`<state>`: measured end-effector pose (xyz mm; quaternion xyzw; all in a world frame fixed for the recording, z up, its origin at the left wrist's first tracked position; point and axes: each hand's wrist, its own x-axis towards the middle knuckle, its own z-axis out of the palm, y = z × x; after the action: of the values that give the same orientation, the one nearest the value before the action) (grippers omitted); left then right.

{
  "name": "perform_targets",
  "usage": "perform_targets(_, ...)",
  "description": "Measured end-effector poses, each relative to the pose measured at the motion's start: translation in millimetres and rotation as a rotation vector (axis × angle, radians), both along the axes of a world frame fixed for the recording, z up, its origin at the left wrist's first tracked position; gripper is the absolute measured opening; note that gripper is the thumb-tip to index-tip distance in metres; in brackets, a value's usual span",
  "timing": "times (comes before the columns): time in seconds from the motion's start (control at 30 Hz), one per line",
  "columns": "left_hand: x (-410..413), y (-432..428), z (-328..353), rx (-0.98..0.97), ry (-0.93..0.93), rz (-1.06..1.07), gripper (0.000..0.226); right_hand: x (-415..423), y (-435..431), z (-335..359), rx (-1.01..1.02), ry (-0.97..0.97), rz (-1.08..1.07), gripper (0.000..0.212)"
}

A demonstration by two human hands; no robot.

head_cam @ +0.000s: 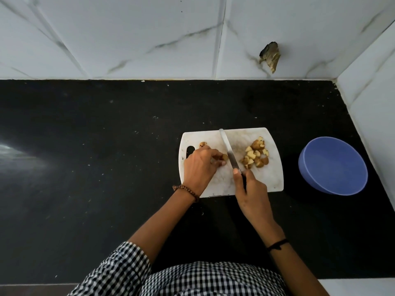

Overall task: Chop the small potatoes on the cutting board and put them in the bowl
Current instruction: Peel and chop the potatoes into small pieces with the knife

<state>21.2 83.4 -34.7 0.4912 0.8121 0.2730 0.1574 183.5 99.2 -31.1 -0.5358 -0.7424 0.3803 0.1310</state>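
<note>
steel knife (229, 151) in right grip (251, 189); left grip (199, 165) pinching potato (224, 157), palm down.

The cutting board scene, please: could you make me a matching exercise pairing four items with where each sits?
Things:
1. knife
2. pile of chopped potato
3. blue bowl
4. bead bracelet

Places:
A. on the black counter, right of the cutting board
B. on the board's right part
C. on the left wrist
D. held in the right hand, blade across the board

Pairs: 1-D, 2-B, 3-A, 4-C
</note>
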Motion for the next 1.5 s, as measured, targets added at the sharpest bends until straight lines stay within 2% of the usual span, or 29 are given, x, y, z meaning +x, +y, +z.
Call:
perform_targets(0.17, 0.8, -2.5, 2.0, -0.001, 0.097, -0.012, 0.02, 0.8, -5.1, -0.4, 0.081, -0.073, 0.063, 0.035)
perform_targets(0.4, 4.0, -3.4, 2.1, 0.008, 0.196, -0.087, 0.015, -5.7, -8.1, 0.1, 0.222, -0.369, 0.147, 0.036)
perform_targets(1.2, 3.1, -0.3, -3.7, 0.068, 0.195, -0.14, 0.01, -15.4, 15.6, 7.8, 0.167, -0.369, 0.224, 0.039)
perform_targets(1.5, 6.5, -1.9, -3.2, 0.061, 0.194, -0.132, 0.013, -33.8, 13.9, 18.8, 0.174, -0.469, 0.233, 0.037)
